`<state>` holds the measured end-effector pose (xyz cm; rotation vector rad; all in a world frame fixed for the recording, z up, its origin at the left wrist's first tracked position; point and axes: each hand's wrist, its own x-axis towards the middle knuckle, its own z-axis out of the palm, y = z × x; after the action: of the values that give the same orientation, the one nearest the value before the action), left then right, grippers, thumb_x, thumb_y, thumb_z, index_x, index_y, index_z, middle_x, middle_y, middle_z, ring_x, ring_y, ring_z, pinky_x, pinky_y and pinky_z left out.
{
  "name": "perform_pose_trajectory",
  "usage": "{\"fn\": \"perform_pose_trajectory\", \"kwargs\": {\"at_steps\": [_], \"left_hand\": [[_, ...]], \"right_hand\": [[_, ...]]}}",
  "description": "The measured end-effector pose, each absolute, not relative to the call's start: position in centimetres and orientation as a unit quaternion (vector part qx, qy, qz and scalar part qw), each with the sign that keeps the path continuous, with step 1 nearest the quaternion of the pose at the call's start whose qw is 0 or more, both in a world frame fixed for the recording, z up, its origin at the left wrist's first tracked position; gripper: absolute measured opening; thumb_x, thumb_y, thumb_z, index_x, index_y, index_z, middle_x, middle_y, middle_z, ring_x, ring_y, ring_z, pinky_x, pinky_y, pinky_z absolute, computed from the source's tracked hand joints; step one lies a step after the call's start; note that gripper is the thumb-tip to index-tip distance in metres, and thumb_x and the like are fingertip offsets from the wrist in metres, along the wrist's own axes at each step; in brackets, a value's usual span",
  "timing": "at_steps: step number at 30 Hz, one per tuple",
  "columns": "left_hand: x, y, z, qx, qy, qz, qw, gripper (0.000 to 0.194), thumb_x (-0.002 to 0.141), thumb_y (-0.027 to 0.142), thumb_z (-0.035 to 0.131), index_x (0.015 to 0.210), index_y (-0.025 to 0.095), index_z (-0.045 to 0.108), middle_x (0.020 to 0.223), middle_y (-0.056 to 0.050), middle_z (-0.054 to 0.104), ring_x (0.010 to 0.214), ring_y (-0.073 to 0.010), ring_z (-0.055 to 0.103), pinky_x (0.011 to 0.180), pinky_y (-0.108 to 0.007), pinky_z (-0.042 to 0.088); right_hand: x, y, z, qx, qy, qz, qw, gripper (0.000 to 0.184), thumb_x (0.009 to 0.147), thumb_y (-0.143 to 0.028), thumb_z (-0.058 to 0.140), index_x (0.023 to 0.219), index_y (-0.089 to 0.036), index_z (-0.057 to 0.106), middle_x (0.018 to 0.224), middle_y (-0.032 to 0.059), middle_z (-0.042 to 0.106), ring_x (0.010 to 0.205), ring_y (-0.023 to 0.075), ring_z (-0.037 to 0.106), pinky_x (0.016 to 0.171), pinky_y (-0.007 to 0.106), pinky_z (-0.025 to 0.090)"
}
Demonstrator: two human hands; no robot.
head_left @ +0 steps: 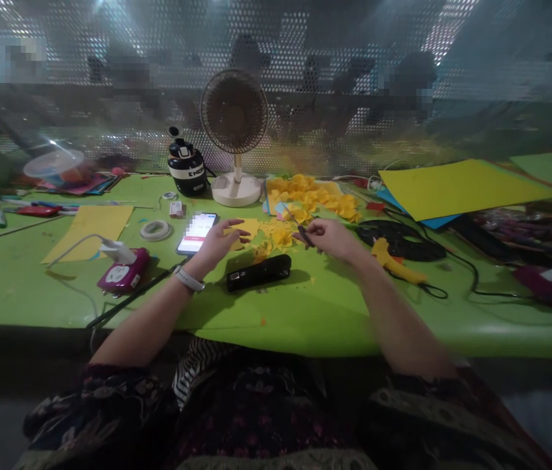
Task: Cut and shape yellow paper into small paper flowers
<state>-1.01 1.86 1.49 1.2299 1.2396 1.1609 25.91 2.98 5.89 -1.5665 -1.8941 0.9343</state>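
Observation:
My left hand (223, 241), with a pale watch on the wrist, hovers beside a lit phone (196, 236); its fingers are spread and nothing shows in them. Under its fingertips lies a piece of yellow paper (247, 228). My right hand (325, 236) is closed on a dark-handled tool with a thin blade (304, 235) pointing up and left; whether it is scissors I cannot tell. Between the hands are loose yellow paper petals (280, 236). Behind them, yellow paper flowers (312, 192) are heaped. A black oblong case or stapler-like object (259, 272) lies nearer me.
A desk fan (234, 117) and a black bottle (187, 170) stand at the back. Tape (155, 230), yellow paper (90, 232) and a purple power adapter (125, 271) lie left. At right are a yellow glue gun (396, 262), coiled black cable (400, 239) and large yellow sheets (462, 186).

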Motion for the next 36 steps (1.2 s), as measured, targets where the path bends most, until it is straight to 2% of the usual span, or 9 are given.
{"fn": "perform_pose_trajectory", "kwargs": {"at_steps": [3,6,8,11,14,19,26,31,36], "left_hand": [[-1.6,2.4,0.7,0.63,0.588,0.375,0.342,0.03,0.083,0.021,0.061,0.112,0.016,0.067,0.101,-0.012,0.074,0.087,-0.0249,0.071,0.088,-0.045,0.054],[-1.9,2.5,0.2,0.713,0.584,0.345,0.178,0.023,0.077,0.025,0.069,0.099,0.019,0.073,0.113,-0.013,0.071,0.11,-0.0326,0.063,0.102,-0.05,0.044],[-1.8,2.4,0.1,0.746,0.553,0.351,0.118,0.024,0.075,0.029,0.074,0.096,0.019,0.074,0.118,-0.014,0.068,0.118,-0.0353,0.056,0.108,-0.052,0.037],[-1.4,2.3,0.0,0.781,0.512,0.333,0.133,0.02,0.078,0.037,0.073,0.087,0.019,0.075,0.108,-0.014,0.067,0.108,-0.0326,0.058,0.102,-0.049,0.04],[-0.7,2.5,-0.2,0.804,0.489,0.295,0.166,0.025,0.079,0.044,0.072,0.078,0.02,0.075,0.096,-0.011,0.066,0.098,-0.0281,0.059,0.095,-0.044,0.045],[0.3,3.0,-1.0,0.802,0.5,0.276,0.175,0.023,0.076,0.042,0.072,0.074,0.019,0.074,0.087,-0.01,0.064,0.093,-0.027,0.058,0.09,-0.041,0.046],[0.4,3.5,-1.3,0.804,0.493,0.266,0.202,0.008,0.074,0.024,0.068,0.07,0.02,0.074,0.086,-0.01,0.067,0.089,-0.0252,0.06,0.09,-0.041,0.046],[0.1,3.4,-1.0,0.769,0.496,0.31,0.258,0.01,0.073,0.029,0.071,0.068,0.021,0.074,0.089,-0.009,0.069,0.087,-0.0238,0.06,0.087,-0.04,0.048],[-0.6,3.3,-0.4,0.744,0.515,0.327,0.274,0.011,0.074,0.031,0.073,0.074,0.02,0.074,0.093,-0.008,0.071,0.092,-0.0244,0.063,0.091,-0.042,0.048]], "right_hand": [[26.7,4.0,5.5,-0.645,-0.702,0.239,0.183,0.034,0.079,-0.049,0.074,0.075,-0.017,0.062,0.075,0.0066,0.068,0.056,0.0143,0.054,0.051,0.028,0.037],[27.0,4.6,4.8,-0.661,-0.715,0.177,0.143,0.029,0.083,-0.046,0.068,0.077,-0.017,0.066,0.075,0.0062,0.068,0.06,0.0165,0.056,0.054,0.028,0.034],[26.9,4.9,4.3,-0.66,-0.724,0.156,0.129,0.03,0.083,-0.047,0.067,0.078,-0.018,0.067,0.074,0.006,0.068,0.061,0.0171,0.056,0.055,0.028,0.032],[26.8,5.2,3.6,-0.664,-0.727,0.135,0.112,0.033,0.083,-0.051,0.065,0.077,-0.018,0.067,0.075,0.0066,0.068,0.063,0.0184,0.057,0.056,0.029,0.031],[26.8,5.4,3.1,-0.667,-0.728,0.125,0.097,0.034,0.082,-0.052,0.065,0.072,-0.019,0.066,0.074,0.0076,0.068,0.066,0.0203,0.059,0.057,0.029,0.032],[26.4,5.4,2.5,-0.672,-0.729,0.103,0.084,0.027,0.082,-0.043,0.067,0.073,-0.018,0.067,0.077,0.0109,0.068,0.072,0.0234,0.062,0.059,0.03,0.034],[26.1,5.7,1.8,-0.679,-0.729,0.067,0.062,0.033,0.082,-0.048,0.068,0.075,-0.017,0.069,0.086,0.0149,0.07,0.08,0.0276,0.066,0.062,0.032,0.039],[26.5,6.0,1.8,-0.685,-0.723,0.069,0.052,0.035,0.082,-0.051,0.067,0.081,-0.016,0.071,0.084,0.0151,0.072,0.08,0.0282,0.066,0.061,0.032,0.042],[26.7,6.2,1.7,-0.692,-0.718,0.074,0.031,0.036,0.082,-0.052,0.067,0.078,-0.017,0.073,0.082,0.0143,0.072,0.08,0.0275,0.067,0.061,0.031,0.042]]}}
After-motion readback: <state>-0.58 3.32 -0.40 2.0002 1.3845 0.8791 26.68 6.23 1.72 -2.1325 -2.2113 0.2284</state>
